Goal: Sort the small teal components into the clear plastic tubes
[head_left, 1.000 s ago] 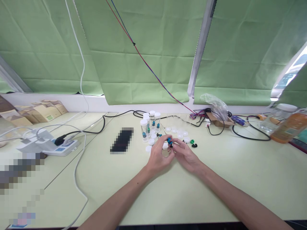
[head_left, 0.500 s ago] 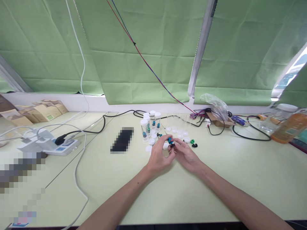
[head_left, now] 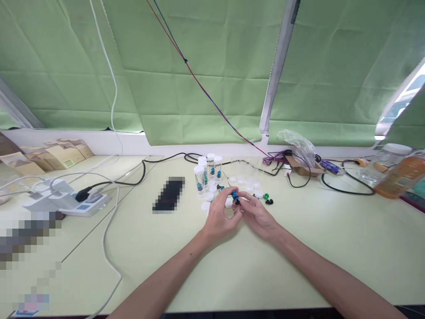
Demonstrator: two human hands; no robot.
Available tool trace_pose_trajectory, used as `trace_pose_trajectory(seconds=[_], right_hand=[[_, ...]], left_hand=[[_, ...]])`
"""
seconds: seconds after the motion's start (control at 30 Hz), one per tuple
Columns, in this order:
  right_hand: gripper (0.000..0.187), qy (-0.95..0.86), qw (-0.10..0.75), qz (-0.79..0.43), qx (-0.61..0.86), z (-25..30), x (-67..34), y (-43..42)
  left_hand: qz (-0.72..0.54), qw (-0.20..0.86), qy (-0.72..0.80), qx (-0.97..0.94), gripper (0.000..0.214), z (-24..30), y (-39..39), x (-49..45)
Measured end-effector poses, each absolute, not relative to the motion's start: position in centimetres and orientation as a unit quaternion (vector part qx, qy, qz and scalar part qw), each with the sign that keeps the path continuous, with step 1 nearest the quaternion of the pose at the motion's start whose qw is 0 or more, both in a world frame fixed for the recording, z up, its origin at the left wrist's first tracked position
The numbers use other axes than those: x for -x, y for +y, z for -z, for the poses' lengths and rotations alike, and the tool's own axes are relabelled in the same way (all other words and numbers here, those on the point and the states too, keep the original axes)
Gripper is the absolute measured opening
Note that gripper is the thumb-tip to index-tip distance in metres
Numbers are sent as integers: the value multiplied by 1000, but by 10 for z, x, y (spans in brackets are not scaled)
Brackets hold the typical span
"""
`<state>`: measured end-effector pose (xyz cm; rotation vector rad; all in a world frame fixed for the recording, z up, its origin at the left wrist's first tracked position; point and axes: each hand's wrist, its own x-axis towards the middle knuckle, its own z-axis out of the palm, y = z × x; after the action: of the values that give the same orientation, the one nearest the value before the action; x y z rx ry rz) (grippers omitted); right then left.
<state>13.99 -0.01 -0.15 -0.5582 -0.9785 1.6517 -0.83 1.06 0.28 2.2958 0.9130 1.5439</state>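
A small blue-and-black piece (head_left: 235,195), too small to name, is pinched between the fingertips of both hands above the table. My left hand (head_left: 219,218) comes at it from the left, thumb and forefinger curled round it. From the right, my right hand (head_left: 260,217) grips the same piece, its fingers partly hiding it. Just behind my left hand stand several clear tubes with white caps (head_left: 199,181), small blue or green pieces inside. Loose white round caps (head_left: 209,196) lie around the fingers. A green piece (head_left: 266,196) and a black piece (head_left: 269,202) rest right of my right hand.
Left of the hands lies a dark blurred-out rectangle (head_left: 168,195). Farther left are a white power strip (head_left: 88,208) and a white cable (head_left: 105,239). An open cardboard box (head_left: 303,167), an orange bottle (head_left: 400,179) and a clear jar (head_left: 381,164) stand at the back right.
The blue-and-black piece has turned slightly between the fingertips, showing a little more blue. Both hands stay in nearly the same place.
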Motion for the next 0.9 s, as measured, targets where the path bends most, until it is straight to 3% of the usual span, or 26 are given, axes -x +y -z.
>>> trace_pose_trajectory(seconds=[0.9], right_hand=[[23, -423, 526, -705, 215, 2, -140, 1]], left_hand=[[-526, 115, 311, -783, 48, -4, 10, 9]])
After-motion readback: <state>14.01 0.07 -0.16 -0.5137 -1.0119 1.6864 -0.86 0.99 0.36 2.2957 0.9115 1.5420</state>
